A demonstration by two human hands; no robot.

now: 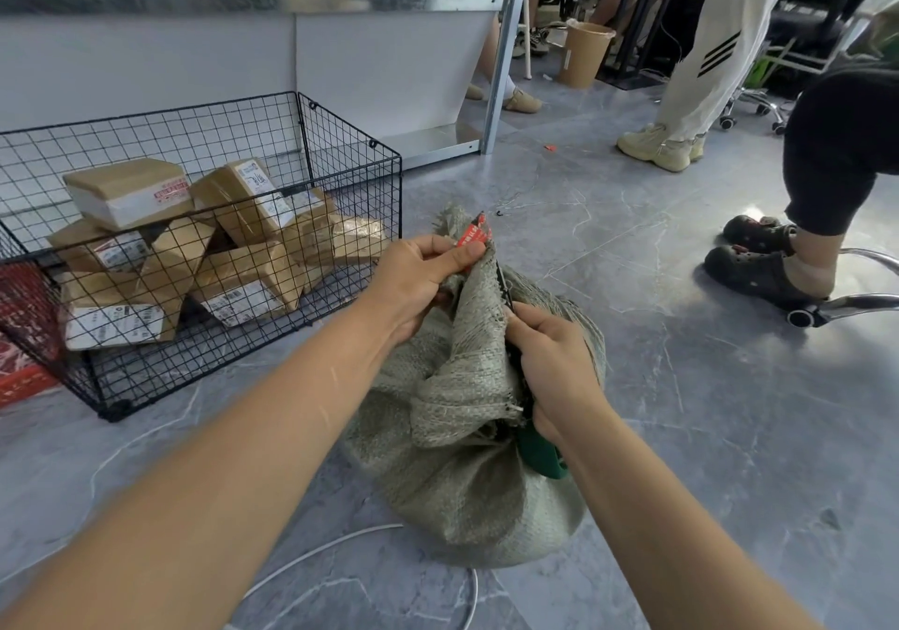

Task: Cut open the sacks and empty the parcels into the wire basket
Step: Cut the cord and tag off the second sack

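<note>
Fingers (440,252) pinch coarse woven sack (467,435), scissors (537,452) seemingly cutting.

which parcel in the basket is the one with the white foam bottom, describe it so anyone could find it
Start at the black wire basket on the floor, left of the green woven sack. Look at the top of the pile, toward its back left. The foam-bottomed parcel lies there: brown tape over its top, white sides with a red printed label, while its neighbours are wrapped all over in brown.
</note>
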